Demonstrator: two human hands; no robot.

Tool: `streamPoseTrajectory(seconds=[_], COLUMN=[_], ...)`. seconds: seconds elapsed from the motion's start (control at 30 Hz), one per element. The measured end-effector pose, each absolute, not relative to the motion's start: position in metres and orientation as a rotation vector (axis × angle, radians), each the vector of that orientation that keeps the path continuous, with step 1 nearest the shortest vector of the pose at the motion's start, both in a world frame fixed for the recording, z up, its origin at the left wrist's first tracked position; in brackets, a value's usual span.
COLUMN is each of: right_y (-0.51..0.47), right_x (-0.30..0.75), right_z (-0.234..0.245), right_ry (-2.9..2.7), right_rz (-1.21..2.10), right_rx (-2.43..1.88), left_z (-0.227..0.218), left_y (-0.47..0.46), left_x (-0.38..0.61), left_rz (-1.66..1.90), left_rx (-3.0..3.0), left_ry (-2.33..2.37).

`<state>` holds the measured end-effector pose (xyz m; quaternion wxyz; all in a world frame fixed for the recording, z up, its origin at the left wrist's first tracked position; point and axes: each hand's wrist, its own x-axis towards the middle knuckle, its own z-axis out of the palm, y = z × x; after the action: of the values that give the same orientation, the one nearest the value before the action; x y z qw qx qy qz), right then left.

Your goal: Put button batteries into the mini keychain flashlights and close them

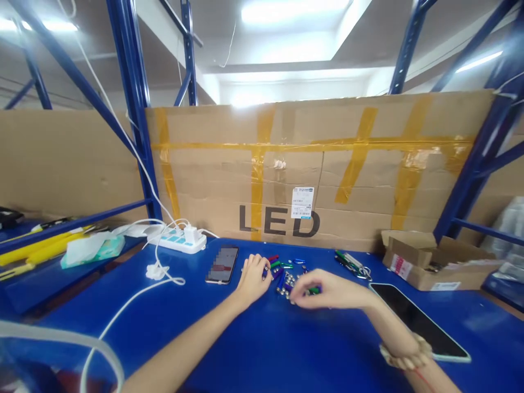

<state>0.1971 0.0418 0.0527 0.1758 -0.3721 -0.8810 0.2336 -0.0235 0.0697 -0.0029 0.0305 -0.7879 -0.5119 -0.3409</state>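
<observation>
Small coloured metal tubes (pixel 280 279) in blue, green, red and purple lie in a loose pile on the blue tabletop, mixed with small silver pieces (pixel 287 278). At the pile's left edge is my left hand (pixel 254 278), palm down with its fingers curled around a small dark piece whose kind I cannot make out. My right hand (pixel 323 289) reaches over the right side of the pile. Its fingers are bent down and drawn together at the silver pieces, and the fingertips hide whatever they hold.
A phone (pixel 222 265) lies left of the pile, near a white power strip (pixel 176 240) with cables. Further right are a bunch of pens and keys (pixel 352 266), a tablet (pixel 417 322) beneath my right forearm, and an open cardboard box (pixel 438 262). A cardboard panel (pixel 229 180) stands behind.
</observation>
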Motion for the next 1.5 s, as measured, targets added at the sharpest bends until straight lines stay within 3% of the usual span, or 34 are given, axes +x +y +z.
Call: streamPoseTrajectory(seconds=[0.17, 0.33, 0.93, 1.5], right_y=[0.079, 0.081, 0.074, 0.091], right_x=[0.193, 0.202, 0.198, 0.219], right_z=[0.045, 0.029, 0.010, -0.008], right_ry=[-2.325, -2.360, -2.309, -2.102], right_rz=[0.182, 0.060, 0.043, 0.265], right_rx=[-1.345, -1.305, -1.127, -1.217], left_z=[0.000, -0.004, -0.008, -0.004], left_y=[0.066, 0.066, 0.074, 0.060], left_x=[-0.021, -0.019, -0.023, -0.019], left_rz=[-1.027, -0.995, -1.098, -1.134], left_rx=[-2.495, -2.532, -2.430, -2.367], left_ry=[-1.509, -1.515, -1.542, -1.540])
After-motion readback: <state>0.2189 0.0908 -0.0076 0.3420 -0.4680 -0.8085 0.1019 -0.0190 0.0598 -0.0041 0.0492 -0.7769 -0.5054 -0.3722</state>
